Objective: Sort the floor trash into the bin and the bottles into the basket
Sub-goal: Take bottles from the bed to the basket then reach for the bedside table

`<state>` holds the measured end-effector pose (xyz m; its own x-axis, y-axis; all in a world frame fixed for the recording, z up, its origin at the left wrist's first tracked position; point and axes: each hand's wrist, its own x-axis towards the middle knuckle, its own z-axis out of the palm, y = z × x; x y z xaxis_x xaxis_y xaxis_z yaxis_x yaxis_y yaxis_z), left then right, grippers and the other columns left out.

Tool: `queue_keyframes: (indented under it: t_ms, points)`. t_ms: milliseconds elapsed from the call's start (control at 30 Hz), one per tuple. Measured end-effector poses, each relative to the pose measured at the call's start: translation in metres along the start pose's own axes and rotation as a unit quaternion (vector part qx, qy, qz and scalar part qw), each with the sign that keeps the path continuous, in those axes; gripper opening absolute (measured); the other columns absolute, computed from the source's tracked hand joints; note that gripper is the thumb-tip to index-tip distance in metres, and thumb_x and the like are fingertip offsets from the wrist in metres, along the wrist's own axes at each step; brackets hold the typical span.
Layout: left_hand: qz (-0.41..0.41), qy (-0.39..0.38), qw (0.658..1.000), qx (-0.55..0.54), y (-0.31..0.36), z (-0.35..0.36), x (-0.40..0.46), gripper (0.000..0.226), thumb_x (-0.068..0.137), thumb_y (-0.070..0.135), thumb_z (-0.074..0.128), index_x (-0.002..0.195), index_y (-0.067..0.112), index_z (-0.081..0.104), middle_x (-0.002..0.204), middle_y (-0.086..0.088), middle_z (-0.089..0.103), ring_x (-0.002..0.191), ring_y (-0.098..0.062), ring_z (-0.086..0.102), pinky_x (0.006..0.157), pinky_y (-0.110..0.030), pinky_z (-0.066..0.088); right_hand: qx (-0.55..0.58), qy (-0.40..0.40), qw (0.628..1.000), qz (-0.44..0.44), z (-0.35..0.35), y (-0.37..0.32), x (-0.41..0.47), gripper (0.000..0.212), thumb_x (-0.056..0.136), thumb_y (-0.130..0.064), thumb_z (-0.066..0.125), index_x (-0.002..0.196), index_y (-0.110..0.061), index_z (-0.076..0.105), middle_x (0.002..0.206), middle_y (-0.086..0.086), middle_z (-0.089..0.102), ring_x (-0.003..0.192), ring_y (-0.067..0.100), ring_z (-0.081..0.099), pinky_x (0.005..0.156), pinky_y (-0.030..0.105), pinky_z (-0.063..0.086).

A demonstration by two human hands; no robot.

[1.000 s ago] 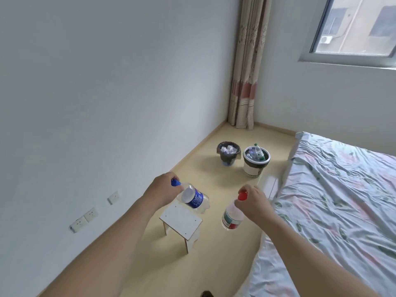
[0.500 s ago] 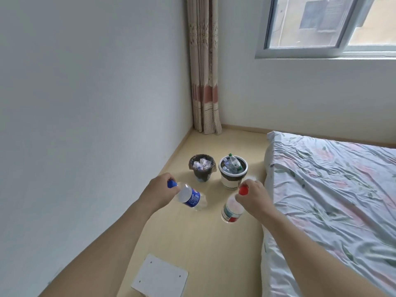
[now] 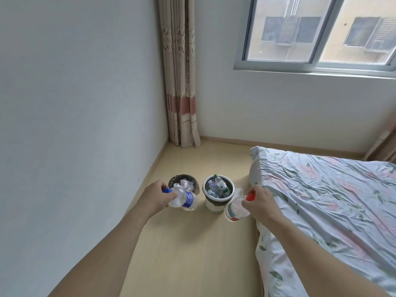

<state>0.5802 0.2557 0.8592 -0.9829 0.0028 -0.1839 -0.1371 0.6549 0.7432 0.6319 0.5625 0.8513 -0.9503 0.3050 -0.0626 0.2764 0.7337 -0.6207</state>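
Left hand point(image 3: 154, 197): held out over the floor, fingers curled round the neck of the blue-capped bottle point(image 3: 183, 200), just below its cap.
Blue-capped bottle: clear plastic with a blue label, tilted with its base pointing right and down; it hangs in front of the near rim of the bin, in the air.
Right hand point(image 3: 261, 204): held out near the bed's edge, fingers closed round the neck of the red-capped bottle point(image 3: 235, 209).
Red-capped bottle: clear, with a white, green and red label, hanging base-down and tilted left, just right of the basket and above the floor.
Bin point(image 3: 171, 182): small, dark, lined with a black bag, standing on the floor left of the basket; crumpled white paper lies inside.
Basket point(image 3: 216, 205): round, white outside with a dark band, just right of the bin; several clear bottles stand or lean inside, one with a green cap sticking up at the far rim.
Floor point(image 3: 192, 249): pale wood, between the left wall and the bed.
Bed point(image 3: 332, 200): right side, covered in a floral sheet.
Far wall: curtain point(image 3: 181, 82) in the corner, window point(image 3: 317, 33) to its right.
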Motion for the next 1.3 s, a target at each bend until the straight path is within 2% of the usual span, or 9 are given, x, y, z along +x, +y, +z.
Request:
queue_keyframes:
  t_ms: [200, 400, 633, 833, 900, 1000, 1167, 1300]
  points:
    - [-0.020, -0.016, 1.000, -0.001, 0.006, -0.003, 0.092, 0.030, 0.078, 0.038, 0.068, 0.089, 0.014, 0.055, 0.087, -0.007, 0.066, 0.069, -0.021, 0.064, 0.069, -0.037, 0.057, -0.013, 0.011, 1.000, 0.025, 0.007, -0.021, 0.083, 0.023, 0.077, -0.019, 0.065, 0.098, -0.017, 0.055, 0.100, 0.002, 0.050, 0.087, 0.017, 0.051, 0.073, 0.025, 0.042]
    - [-0.027, -0.035, 0.999, 0.011, 0.018, 0.018, 0.195, 0.032, 0.077, 0.043, 0.069, 0.086, 0.016, 0.054, 0.088, -0.003, 0.063, 0.080, -0.026, 0.068, 0.064, -0.034, 0.054, -0.014, -0.017, 0.998, 0.059, 0.039, -0.012, 0.173, 0.018, 0.079, -0.019, 0.061, 0.094, -0.019, 0.052, 0.099, -0.001, 0.047, 0.081, 0.009, 0.047, 0.070, 0.021, 0.039]
    - [-0.082, -0.065, 0.994, 0.027, 0.031, 0.086, 0.360, 0.026, 0.081, 0.034, 0.065, 0.089, 0.014, 0.051, 0.084, -0.004, 0.060, 0.066, -0.017, 0.051, 0.058, -0.027, 0.043, -0.012, -0.053, 0.994, 0.098, 0.080, 0.025, 0.336, 0.014, 0.082, -0.016, 0.055, 0.094, -0.018, 0.049, 0.098, -0.001, 0.044, 0.078, 0.009, 0.045, 0.059, 0.016, 0.033]
    - [-0.095, -0.108, 0.988, 0.061, 0.059, 0.141, 0.487, 0.022, 0.083, 0.032, 0.063, 0.092, 0.016, 0.050, 0.092, -0.004, 0.060, 0.073, -0.017, 0.055, 0.058, -0.027, 0.043, -0.010, -0.081, 0.984, 0.156, 0.108, 0.051, 0.456, 0.010, 0.083, -0.019, 0.052, 0.092, -0.018, 0.047, 0.097, -0.001, 0.041, 0.077, 0.014, 0.050, 0.069, 0.024, 0.041]
    - [-0.101, -0.113, 0.987, 0.060, 0.060, 0.163, 0.524, 0.022, 0.085, 0.033, 0.063, 0.093, 0.017, 0.049, 0.094, -0.002, 0.059, 0.073, -0.017, 0.054, 0.057, -0.027, 0.040, -0.010, -0.096, 0.979, 0.178, 0.126, 0.062, 0.487, 0.009, 0.084, -0.020, 0.051, 0.091, -0.018, 0.046, 0.097, 0.000, 0.041, 0.075, 0.015, 0.050, 0.068, 0.025, 0.040]
    - [-0.127, -0.119, 0.983, 0.060, 0.040, 0.204, 0.589, 0.023, 0.087, 0.035, 0.062, 0.092, 0.017, 0.047, 0.093, -0.003, 0.058, 0.071, -0.016, 0.053, 0.057, -0.027, 0.038, 0.000, -0.105, 0.970, 0.220, 0.168, 0.082, 0.534, 0.011, 0.084, -0.023, 0.051, 0.090, -0.017, 0.044, 0.096, 0.000, 0.041, 0.072, 0.015, 0.047, 0.061, 0.024, 0.036]
    - [-0.178, -0.135, 0.974, 0.045, -0.034, 0.302, 0.702, 0.028, 0.086, 0.034, 0.063, 0.080, 0.015, 0.043, 0.074, -0.003, 0.056, 0.068, -0.023, 0.054, 0.059, -0.031, 0.039, 0.066, -0.058, 0.935, 0.343, 0.270, 0.140, 0.601, 0.019, 0.083, -0.028, 0.057, 0.087, -0.014, 0.046, 0.095, 0.003, 0.045, 0.069, 0.015, 0.044, 0.054, 0.024, 0.030]
    - [-0.195, -0.177, 0.964, 0.033, -0.111, 0.393, 0.773, 0.024, 0.083, 0.034, 0.061, 0.081, 0.018, 0.043, 0.078, -0.010, 0.061, 0.067, -0.028, 0.057, 0.064, -0.036, 0.046, 0.137, -0.003, 0.890, 0.435, 0.359, 0.199, 0.627, 0.014, 0.076, -0.015, 0.059, 0.078, -0.013, 0.045, 0.093, 0.007, 0.046, 0.068, 0.017, 0.046, 0.053, 0.025, 0.032]
